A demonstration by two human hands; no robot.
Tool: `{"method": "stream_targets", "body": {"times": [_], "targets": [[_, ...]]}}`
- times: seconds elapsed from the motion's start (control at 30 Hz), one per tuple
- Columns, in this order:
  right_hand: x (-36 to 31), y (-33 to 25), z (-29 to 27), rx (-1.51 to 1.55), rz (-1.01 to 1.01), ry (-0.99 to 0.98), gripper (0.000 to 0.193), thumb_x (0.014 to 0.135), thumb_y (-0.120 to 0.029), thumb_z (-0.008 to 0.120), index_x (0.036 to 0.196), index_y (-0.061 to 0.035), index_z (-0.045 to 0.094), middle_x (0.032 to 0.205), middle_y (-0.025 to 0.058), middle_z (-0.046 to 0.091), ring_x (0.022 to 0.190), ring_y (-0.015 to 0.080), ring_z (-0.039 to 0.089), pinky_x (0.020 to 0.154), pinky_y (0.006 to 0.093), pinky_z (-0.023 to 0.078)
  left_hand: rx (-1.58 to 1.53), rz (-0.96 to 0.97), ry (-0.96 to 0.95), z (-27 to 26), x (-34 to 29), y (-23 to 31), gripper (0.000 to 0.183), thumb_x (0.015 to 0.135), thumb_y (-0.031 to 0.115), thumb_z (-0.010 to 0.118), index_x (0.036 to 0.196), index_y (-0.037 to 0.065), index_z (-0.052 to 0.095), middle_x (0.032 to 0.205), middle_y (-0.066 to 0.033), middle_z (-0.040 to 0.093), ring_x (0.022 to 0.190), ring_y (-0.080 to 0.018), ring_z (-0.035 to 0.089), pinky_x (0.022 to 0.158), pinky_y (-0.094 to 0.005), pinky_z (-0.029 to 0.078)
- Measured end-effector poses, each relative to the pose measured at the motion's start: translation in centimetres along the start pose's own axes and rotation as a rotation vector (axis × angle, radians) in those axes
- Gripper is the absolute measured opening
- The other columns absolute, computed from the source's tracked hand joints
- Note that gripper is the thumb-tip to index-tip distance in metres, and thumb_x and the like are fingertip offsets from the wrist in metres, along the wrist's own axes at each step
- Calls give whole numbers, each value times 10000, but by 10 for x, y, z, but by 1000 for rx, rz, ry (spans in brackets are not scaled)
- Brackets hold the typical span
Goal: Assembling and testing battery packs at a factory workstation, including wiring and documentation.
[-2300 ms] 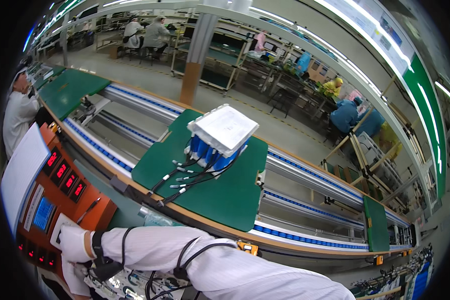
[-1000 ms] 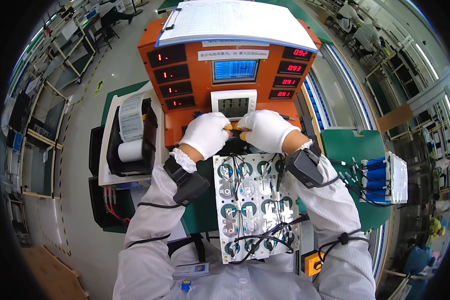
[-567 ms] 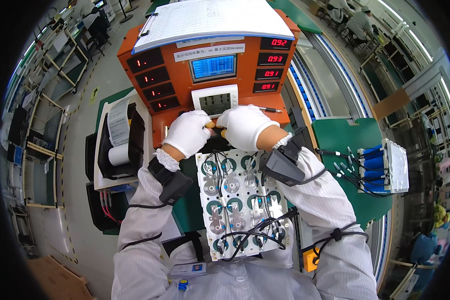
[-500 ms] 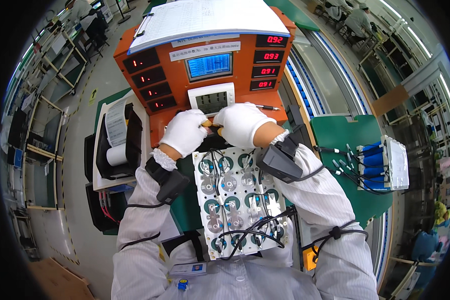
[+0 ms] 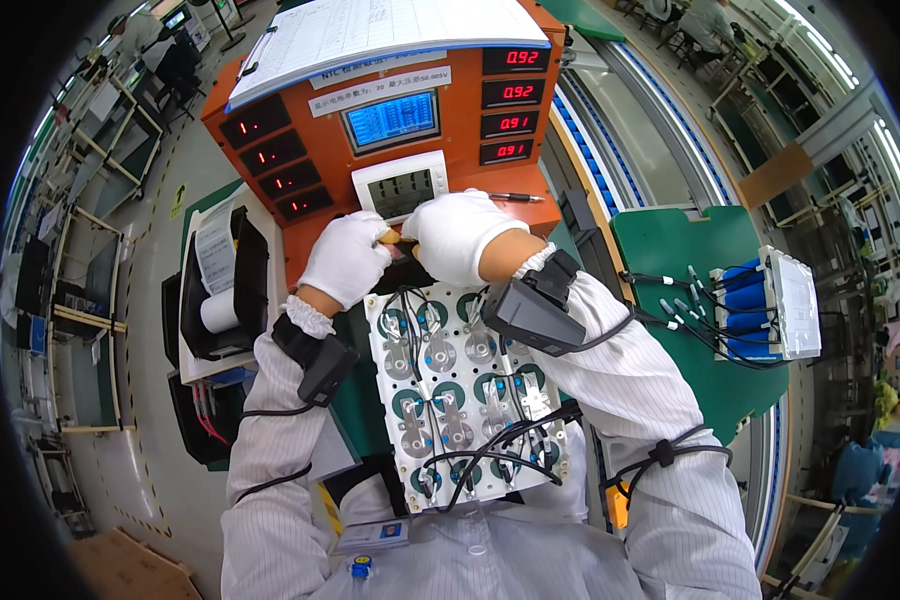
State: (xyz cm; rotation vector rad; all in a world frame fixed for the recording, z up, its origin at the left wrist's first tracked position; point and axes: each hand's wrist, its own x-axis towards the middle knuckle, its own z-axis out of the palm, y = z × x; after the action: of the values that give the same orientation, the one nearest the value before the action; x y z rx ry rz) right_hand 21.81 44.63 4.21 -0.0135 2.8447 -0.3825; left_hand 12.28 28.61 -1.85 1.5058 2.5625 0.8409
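Observation:
Both my hands wear white gloves with bare fingertips and meet in front of the orange test box (image 5: 315, 115). My left hand (image 5: 345, 258) is closed, its fingertips pinched beside those of my right hand (image 5: 457, 238). My right hand is closed too. Whatever lies between the fingers is too small and hidden to name. Just below them, close to my body, is a battery module (image 5: 452, 378) with a white plate, round cell ends, metal tabs and blue-tipped connection points. Black cables (image 5: 505, 435) run over its near half.
A white digital clock-like display (image 5: 402, 187) and a pen (image 5: 517, 197) rest on the box's ledge, papers (image 5: 390, 40) on its top. Left stands a black holder with a paper roll (image 5: 220, 310). Right, on a green mat (image 5: 660, 235), is a blue-celled battery pack (image 5: 745, 305) with loose leads.
The whole view has shifted slightly, so the box and module appear further left. My hands stay pinched together at nearly the same place by the module's far edge.

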Motion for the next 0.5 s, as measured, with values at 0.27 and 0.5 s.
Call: {"method": "stream_targets", "body": {"times": [0.27,0.5], "targets": [[4,-2,0,-69,-20,11,243,847,-169,598,1044,-113,729,921,167,716,898,337,686,816,405,528,-38,-16,-1,-1,0,-5,166,704,58,692,855,-11,689,850,-182,638,816,-363,617,739,-407,492],[-1,-8,1,-94,26,26,227,831,-159,605,1010,-95,730,937,166,711,932,354,676,850,435,523,-17,94,49,8,-2,-9,129,744,73,665,857,17,688,854,-180,636,826,-374,620,751,-424,510]]}}
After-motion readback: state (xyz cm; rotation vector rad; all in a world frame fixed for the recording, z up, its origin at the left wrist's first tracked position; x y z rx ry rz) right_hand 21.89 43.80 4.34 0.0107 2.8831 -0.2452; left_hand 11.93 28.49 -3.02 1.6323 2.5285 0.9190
